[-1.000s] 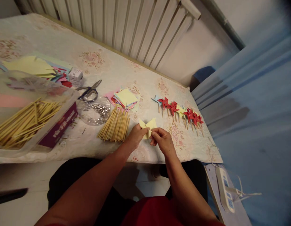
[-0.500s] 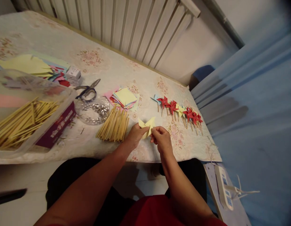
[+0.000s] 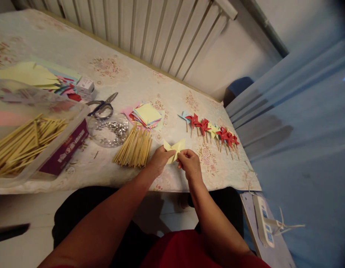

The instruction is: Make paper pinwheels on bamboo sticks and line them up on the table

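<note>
A pale yellow paper pinwheel, partly folded and with no stick visible on it, is held just above the front of the table. My left hand grips its left side, thumb across the paper toward the middle. At its right side, my right hand pinches the paper near the centre; whether a pin is between those fingers is too small to make out. Left of my hands lies a bundle of thin wooden sticks. Behind it sits a stack of coloured paper squares.
A round clear dish of small metal pins stands beside scissors. At the left is a plastic box of sticks, with paper scraps behind it. Finished pinwheels lie in a row at the right. A power strip rests beyond the table.
My right fingers have shifted slightly left toward the middle of the yellow paper, and its blades look a little more spread. The whole view has drifted slightly.
</note>
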`<state>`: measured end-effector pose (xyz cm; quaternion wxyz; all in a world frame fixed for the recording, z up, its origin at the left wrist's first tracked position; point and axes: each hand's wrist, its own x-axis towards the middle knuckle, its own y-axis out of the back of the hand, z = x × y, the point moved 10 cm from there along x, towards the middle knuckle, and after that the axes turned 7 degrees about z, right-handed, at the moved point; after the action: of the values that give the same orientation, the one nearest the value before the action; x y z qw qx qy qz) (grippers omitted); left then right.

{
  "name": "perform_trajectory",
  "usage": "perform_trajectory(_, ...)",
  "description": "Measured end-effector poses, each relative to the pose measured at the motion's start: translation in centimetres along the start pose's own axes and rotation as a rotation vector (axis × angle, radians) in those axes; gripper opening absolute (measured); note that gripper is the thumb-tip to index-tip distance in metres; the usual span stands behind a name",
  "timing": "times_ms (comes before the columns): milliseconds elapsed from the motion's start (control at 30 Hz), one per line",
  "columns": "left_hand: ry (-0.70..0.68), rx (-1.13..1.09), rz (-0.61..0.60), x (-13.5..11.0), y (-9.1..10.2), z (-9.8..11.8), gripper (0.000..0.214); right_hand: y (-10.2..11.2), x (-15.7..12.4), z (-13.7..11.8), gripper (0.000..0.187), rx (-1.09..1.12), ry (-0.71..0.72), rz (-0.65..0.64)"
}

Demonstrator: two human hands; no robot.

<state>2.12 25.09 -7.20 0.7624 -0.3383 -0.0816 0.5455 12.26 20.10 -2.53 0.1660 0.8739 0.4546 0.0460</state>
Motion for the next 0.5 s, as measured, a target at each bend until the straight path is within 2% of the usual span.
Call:
perform_trajectory(333, 0.013, -0.01, 0.006, 0.12, 0.15, -0.3, 0.023, -0.1, 0.36, 0.06, 0.011, -0.02, 0.012, -0.055)
perform_trajectory(500, 0.034, -0.015, 0.015, -0.19, 0.12, -0.2, 0.021, 0.08, 0.33, 0.17, 0.012, -0.027, 0.009, -0.032)
